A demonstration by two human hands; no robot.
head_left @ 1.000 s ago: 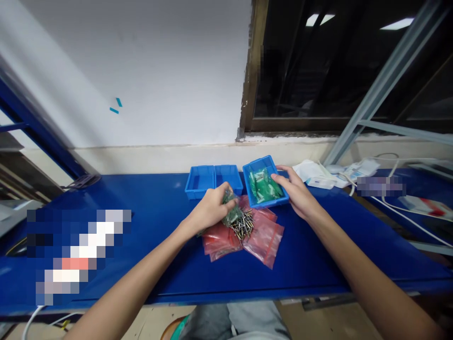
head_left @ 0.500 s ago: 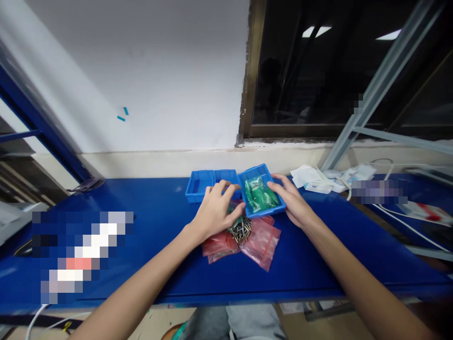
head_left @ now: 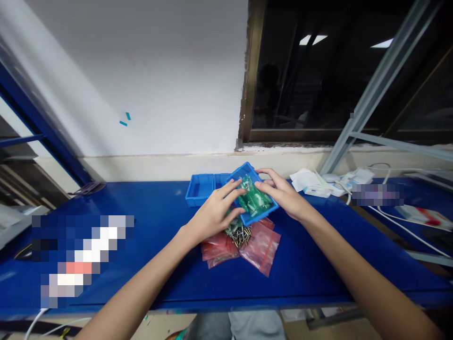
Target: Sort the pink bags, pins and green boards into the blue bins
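My right hand (head_left: pixel 281 193) grips the right side of a small blue plastic tray (head_left: pixel 260 219), thumb over the rim, and holds it tilted above the table. Green plastic bags (head_left: pixel 255 198) lie inside it. Fingers apart, my left hand (head_left: pixel 217 210) reaches over the tray's left edge, its fingertips at the green bags; whether they touch is unclear. Below the tray is a pile of small metal screws (head_left: pixel 241 236), on and between red plastic zip bags (head_left: pixel 262 248). More greenish plastic beside the screws is partly hidden by my left hand.
Two more blue trays (head_left: pixel 200 189) stand side by side behind my left hand, against the wall. White papers and packets (head_left: pixel 311 183) with cables lie at the back right of the blue table (head_left: pixel 152 217). A blurred-out power strip with a white cord lies on the left.
The held tray has moved left and tilted more, now covering part of the rear trays. My left hand has shifted from above the screws to the tray's edge, fingers stretched over the green bags.
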